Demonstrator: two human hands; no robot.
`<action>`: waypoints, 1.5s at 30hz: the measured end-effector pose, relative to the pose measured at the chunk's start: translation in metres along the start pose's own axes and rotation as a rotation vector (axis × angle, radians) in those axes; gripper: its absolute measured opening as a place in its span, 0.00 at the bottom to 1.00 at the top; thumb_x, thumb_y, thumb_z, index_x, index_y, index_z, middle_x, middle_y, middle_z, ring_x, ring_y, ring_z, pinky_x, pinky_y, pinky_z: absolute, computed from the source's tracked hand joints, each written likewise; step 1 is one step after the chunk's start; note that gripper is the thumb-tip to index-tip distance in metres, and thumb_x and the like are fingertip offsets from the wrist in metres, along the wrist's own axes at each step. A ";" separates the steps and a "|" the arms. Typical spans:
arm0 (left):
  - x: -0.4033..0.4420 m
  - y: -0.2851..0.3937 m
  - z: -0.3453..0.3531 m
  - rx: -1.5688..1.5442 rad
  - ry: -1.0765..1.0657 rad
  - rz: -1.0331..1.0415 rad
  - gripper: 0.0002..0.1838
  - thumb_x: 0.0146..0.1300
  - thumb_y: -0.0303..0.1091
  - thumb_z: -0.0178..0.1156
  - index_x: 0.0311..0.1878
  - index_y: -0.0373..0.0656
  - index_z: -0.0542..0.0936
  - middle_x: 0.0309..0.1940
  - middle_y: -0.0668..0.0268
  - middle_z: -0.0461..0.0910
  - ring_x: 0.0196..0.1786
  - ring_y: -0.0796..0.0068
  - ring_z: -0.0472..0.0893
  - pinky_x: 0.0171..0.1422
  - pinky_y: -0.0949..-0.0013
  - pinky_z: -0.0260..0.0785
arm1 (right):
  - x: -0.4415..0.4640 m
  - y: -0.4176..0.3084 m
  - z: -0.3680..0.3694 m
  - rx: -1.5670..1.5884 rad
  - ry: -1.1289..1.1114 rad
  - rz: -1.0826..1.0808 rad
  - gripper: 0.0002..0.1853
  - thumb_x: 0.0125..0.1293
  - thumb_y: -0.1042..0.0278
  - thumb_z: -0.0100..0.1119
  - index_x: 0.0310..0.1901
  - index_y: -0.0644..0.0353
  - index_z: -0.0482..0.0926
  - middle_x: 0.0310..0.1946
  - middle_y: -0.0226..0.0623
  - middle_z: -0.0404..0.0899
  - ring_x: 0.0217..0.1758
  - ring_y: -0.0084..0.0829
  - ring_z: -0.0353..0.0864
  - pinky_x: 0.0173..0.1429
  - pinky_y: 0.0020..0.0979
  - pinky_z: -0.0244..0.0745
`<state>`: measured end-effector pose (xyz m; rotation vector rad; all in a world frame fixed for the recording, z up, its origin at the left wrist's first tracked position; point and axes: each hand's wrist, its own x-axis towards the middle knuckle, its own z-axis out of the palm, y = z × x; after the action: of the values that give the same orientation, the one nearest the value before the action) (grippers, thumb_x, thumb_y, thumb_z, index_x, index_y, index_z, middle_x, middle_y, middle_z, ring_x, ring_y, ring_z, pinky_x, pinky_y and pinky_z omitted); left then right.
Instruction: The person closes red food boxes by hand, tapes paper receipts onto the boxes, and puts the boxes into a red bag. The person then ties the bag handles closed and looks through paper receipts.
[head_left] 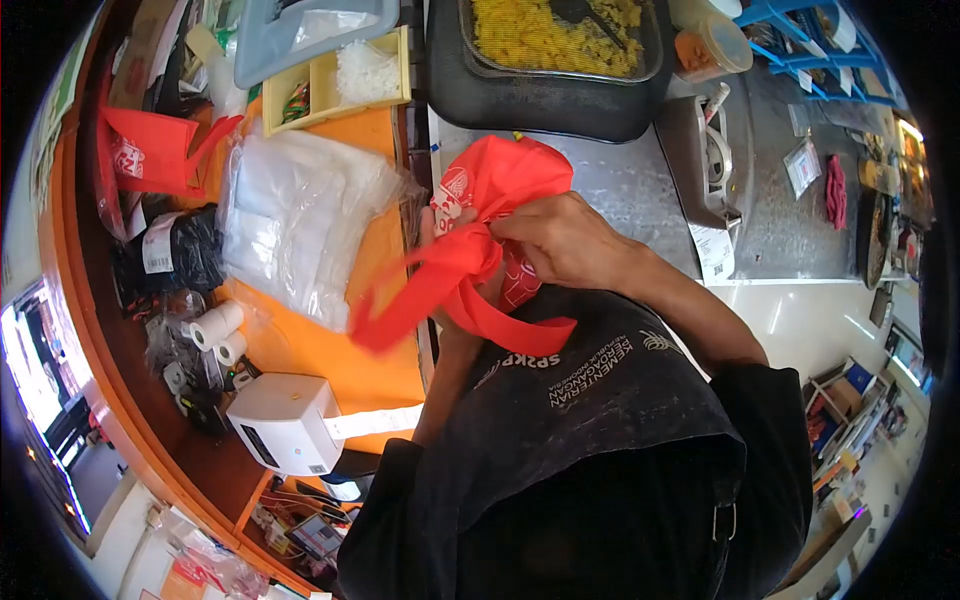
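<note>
A red cloth bag (pixel 515 175) with white print is held up close in front of my dark apron. Its handles (pixel 500 325) are gathered into a knot-like bunch, and the loose ends hang toward me; the left end is smeared by motion. My right hand (pixel 560 235) pinches the red cloth on the right of this bunch, fingers bent. My left hand (pixel 429 226) is wrapped round the bag from the left and below. Most of its fingers are hidden behind the red cloth.
On the orange counter (pixel 375 270) lie clear plastic bags (pixel 300 215); a white label printer (pixel 285 425) stands nearer. Another red bag (pixel 160 150) is at far left. Ahead, a tray of yellow food (pixel 550 70) sits on black. A metal dispenser (pixel 690 160) stands on the steel table (pixel 770 235).
</note>
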<state>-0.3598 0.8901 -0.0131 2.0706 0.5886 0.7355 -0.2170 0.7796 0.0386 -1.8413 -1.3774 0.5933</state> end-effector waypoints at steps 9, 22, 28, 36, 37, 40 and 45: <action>0.002 0.005 -0.003 0.118 0.024 0.127 0.17 0.44 0.35 0.72 0.40 0.41 0.84 0.27 0.59 0.84 0.28 0.62 0.85 0.34 0.63 0.76 | -0.012 0.029 0.027 0.089 0.229 -0.246 0.20 0.39 0.81 0.60 0.40 0.63 0.81 0.29 0.40 0.77 0.33 0.43 0.76 0.39 0.39 0.75; 0.003 0.001 -0.001 -0.054 0.066 -0.155 0.18 0.53 0.43 0.74 0.38 0.38 0.83 0.28 0.63 0.83 0.29 0.71 0.81 0.33 0.66 0.71 | -0.016 0.038 0.049 0.143 0.495 -0.422 0.20 0.38 0.85 0.59 0.39 0.65 0.81 0.24 0.40 0.73 0.29 0.43 0.74 0.36 0.39 0.72; 0.015 0.001 0.001 -0.224 0.093 -0.141 0.13 0.63 0.31 0.65 0.50 0.37 0.80 0.42 0.64 0.83 0.42 0.69 0.81 0.47 0.67 0.73 | -0.053 0.013 0.041 0.132 0.533 -0.327 0.15 0.49 0.76 0.63 0.41 0.62 0.82 0.29 0.40 0.78 0.34 0.43 0.78 0.41 0.40 0.75; -0.042 0.023 -0.008 -0.168 0.329 -0.078 0.22 0.66 0.24 0.58 0.63 0.34 0.71 0.55 0.60 0.76 0.55 0.74 0.75 0.60 0.71 0.65 | -0.279 0.143 -0.021 -0.709 0.957 0.773 0.31 0.57 0.57 0.70 0.57 0.68 0.73 0.56 0.56 0.74 0.59 0.55 0.73 0.61 0.50 0.68; -0.058 0.035 -0.004 -0.130 0.436 -0.163 0.20 0.66 0.23 0.58 0.61 0.34 0.72 0.50 0.62 0.76 0.52 0.75 0.75 0.59 0.71 0.66 | -0.284 0.146 -0.021 -0.687 0.872 0.930 0.35 0.56 0.52 0.72 0.59 0.67 0.73 0.58 0.56 0.73 0.60 0.56 0.73 0.63 0.48 0.68; -0.117 0.046 0.022 -0.008 0.515 -0.072 0.16 0.63 0.20 0.60 0.54 0.34 0.75 0.35 0.70 0.74 0.41 0.79 0.75 0.50 0.72 0.69 | -0.290 0.129 -0.022 -0.665 0.760 1.100 0.33 0.55 0.55 0.71 0.56 0.69 0.74 0.51 0.57 0.78 0.59 0.56 0.74 0.59 0.49 0.70; -0.167 0.072 0.111 -0.535 -0.372 -0.674 0.12 0.64 0.28 0.63 0.50 0.37 0.79 0.38 0.66 0.82 0.39 0.80 0.79 0.45 0.77 0.71 | -0.331 0.156 -0.020 -0.308 0.665 1.051 0.19 0.56 0.58 0.71 0.35 0.70 0.82 0.30 0.53 0.84 0.33 0.51 0.85 0.40 0.44 0.78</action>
<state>-0.3934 0.6837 -0.0542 1.3345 0.7214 0.0830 -0.2125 0.4378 -0.0949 -2.6294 0.0111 0.1874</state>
